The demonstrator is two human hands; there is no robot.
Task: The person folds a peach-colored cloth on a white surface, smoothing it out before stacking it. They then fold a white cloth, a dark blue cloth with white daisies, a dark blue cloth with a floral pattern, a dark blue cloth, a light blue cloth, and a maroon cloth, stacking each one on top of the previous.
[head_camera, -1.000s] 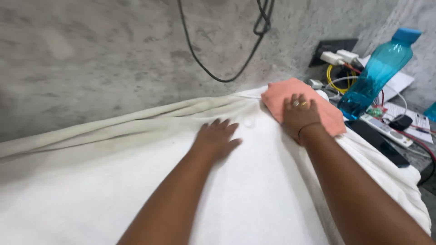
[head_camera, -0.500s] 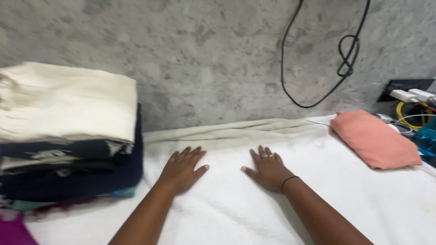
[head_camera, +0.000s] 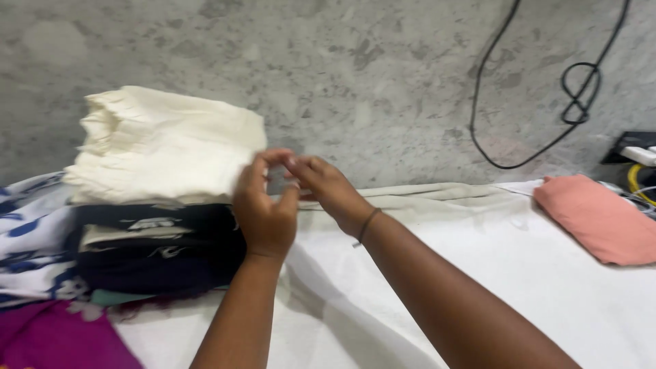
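Both hands, left hand [head_camera: 265, 212] and right hand [head_camera: 324, 186], meet with fingers curled loosely, gripping nothing visible. Beside them sits one cream folded cloth [head_camera: 164, 147], thick and ruffled, atop one stack of dark garments [head_camera: 154, 249].

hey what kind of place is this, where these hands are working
Probably a home or small laundry ironing and folding spot: a white cloth pads the work surface, a stack of folded clothes stands at the left, and a folded pink cloth lies by a bare concrete wall.
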